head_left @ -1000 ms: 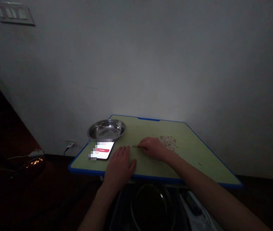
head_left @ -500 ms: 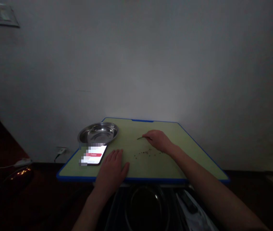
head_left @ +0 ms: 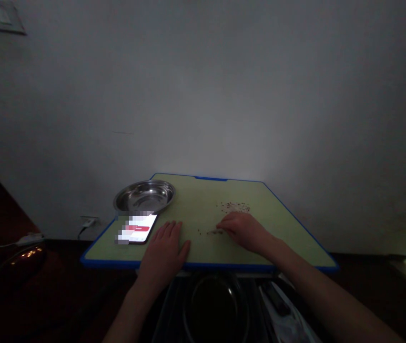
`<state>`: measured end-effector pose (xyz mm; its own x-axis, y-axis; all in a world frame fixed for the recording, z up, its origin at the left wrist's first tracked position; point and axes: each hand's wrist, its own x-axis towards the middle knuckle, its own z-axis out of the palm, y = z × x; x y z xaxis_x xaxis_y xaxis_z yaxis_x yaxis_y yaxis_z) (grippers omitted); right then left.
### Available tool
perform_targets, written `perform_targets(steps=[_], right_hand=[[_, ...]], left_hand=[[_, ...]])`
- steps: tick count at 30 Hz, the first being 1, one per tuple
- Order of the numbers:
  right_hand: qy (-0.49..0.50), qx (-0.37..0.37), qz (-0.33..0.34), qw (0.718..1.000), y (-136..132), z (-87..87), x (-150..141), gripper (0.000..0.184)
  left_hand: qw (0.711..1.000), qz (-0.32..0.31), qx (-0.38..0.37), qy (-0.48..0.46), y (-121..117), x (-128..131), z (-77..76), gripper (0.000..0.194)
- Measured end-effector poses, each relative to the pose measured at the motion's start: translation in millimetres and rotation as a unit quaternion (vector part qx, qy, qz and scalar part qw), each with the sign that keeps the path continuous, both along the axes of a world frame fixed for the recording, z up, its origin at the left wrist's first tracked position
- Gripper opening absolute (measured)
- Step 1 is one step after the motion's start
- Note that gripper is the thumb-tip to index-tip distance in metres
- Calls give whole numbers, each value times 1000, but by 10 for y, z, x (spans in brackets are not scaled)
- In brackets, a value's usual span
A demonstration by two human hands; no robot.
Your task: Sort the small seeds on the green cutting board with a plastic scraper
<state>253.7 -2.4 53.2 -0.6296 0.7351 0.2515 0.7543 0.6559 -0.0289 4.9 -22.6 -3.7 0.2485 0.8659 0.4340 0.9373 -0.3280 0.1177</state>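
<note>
"Near the front edge of the bench point(head_left: 188, 200), what's the left hand point(head_left: 162, 252) doing?"
"Flat on top, thumb spread from the fingers, just beside the phone point(head_left: 142, 229)."
"Right hand point(head_left: 242, 230)?"
"Fingers pinched on a thin tool point(head_left: 214, 232), about midway between side edges, near dark grains point(head_left: 199, 232)."
"Others?"
"Speckled pile point(head_left: 237, 207) behind that hand, toward the right edge. Metal bowl point(head_left: 149, 200), left edge."

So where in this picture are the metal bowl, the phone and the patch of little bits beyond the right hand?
Metal bowl point(head_left: 148, 201): head view, its inside bottom.
Phone point(head_left: 140, 232): head view, its lit screen.
Patch of little bits point(head_left: 235, 208): head view, its middle.
</note>
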Motion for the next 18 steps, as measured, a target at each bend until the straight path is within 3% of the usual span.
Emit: perform_targets(steps=[4,8,12,18], right_hand=[[88,6,-50,995,21,114,155,30],[173,-63,-74,980,50,172,305,31],[202,-141,-80,966,123,65,450,28],[209,-166,-92,959,243,-114,479,26]], left_hand=[[1000,1,-7,4,-2,-1,2,49],[1000,3,-10,5,1,1,2,48],[1000,3,-11,6,-3,-3,13,50],[1000,7,-8,6,-10,-6,32,48]])
